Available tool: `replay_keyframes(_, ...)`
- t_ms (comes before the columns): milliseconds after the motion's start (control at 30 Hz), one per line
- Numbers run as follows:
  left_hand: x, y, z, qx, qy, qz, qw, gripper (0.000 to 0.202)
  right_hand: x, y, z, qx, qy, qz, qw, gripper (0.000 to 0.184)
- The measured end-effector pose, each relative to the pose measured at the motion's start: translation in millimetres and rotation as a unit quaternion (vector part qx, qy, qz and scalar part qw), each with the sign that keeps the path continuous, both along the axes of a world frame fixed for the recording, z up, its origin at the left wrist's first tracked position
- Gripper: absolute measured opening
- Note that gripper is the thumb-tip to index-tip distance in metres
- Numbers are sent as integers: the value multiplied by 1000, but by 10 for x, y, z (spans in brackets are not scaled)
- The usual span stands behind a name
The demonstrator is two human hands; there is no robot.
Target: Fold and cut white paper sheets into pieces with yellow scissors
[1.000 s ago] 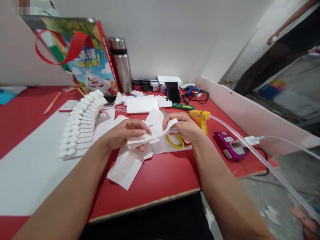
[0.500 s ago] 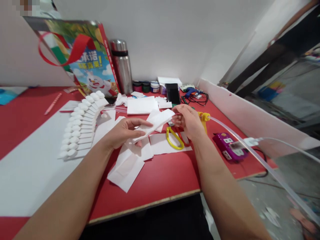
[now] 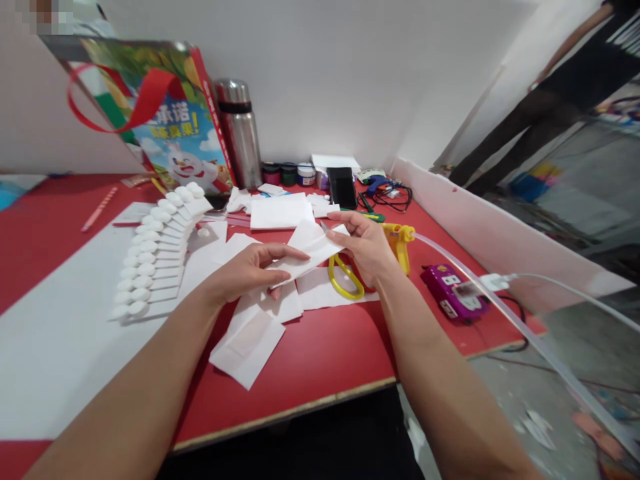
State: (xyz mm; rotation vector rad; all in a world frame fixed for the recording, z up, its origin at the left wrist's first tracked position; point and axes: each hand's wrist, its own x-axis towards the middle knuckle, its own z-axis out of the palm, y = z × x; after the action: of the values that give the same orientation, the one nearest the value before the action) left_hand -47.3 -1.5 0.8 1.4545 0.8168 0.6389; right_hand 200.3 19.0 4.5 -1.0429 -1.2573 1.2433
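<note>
My left hand (image 3: pixel 255 270) pinches the left part of a folded strip of white paper (image 3: pixel 313 259) between thumb and fingers, just above the table. At the strip's other end is my right hand (image 3: pixel 367 243), its thumb and fingers closing on the paper edge. Scissors with yellow and red handles (image 3: pixel 345 280) lie under and beside the right hand; most of them is hidden. A grey pointed tip (image 3: pixel 325 227) shows by the right fingertips, and I cannot tell what it belongs to. Loose white paper pieces (image 3: pixel 250 350) lie beneath the hands.
To the left is a curved row of white-tipped strips (image 3: pixel 160 257) on a white sheet (image 3: pixel 65 333). Behind stand a flask (image 3: pixel 243 143), a picture bag (image 3: pixel 175 133) and paint jars (image 3: pixel 289 175). A yellow glue gun (image 3: pixel 400 243) and purple power block (image 3: pixel 453 293) sit right. A person stands beyond.
My right hand has shifted slightly left, and its thumb now lies over the paper strip's end. The strip has tilted a little lower, and the grey tip has come into view.
</note>
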Motion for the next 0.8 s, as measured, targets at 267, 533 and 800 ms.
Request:
replay_keyframes(267,-2,37,-63,15,-47,85,995,48,43,-181,322,46,-575,-133,806,32)
replay_keyframes(533,18,38,-95,-19,-116,127,985,54,-57,-262,193,-60,-734,2,676,40)
replay_keyframes(800,95,95,-154,-17,-166,262,950,34,50,-213,110,-53,-682,-53,728,36)
